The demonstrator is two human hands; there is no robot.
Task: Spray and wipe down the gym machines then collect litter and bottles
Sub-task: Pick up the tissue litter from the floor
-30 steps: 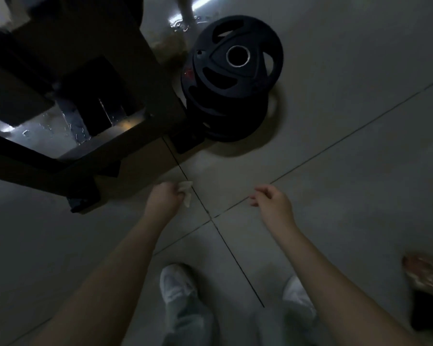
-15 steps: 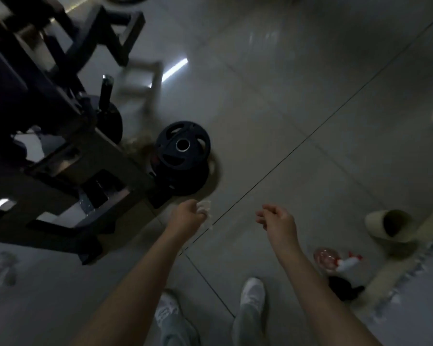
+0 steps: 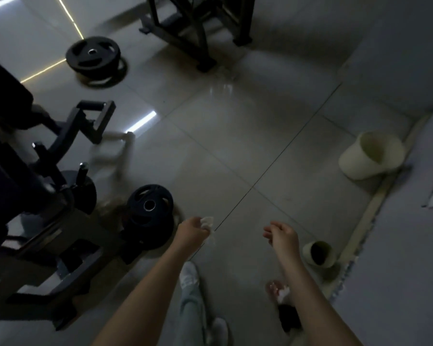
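Left hand is gripping a crumpled tissue, right hand hanging loosely curled & empty, w/ small bin sitting just right of those fingers, nearer that hand.

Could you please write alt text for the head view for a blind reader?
The person's left hand grips a crumpled white tissue and the right hand hangs loosely curled, empty, above a dim tiled gym floor. Black weight plates lie beside a dark machine on the left; a pale bin sits at right.
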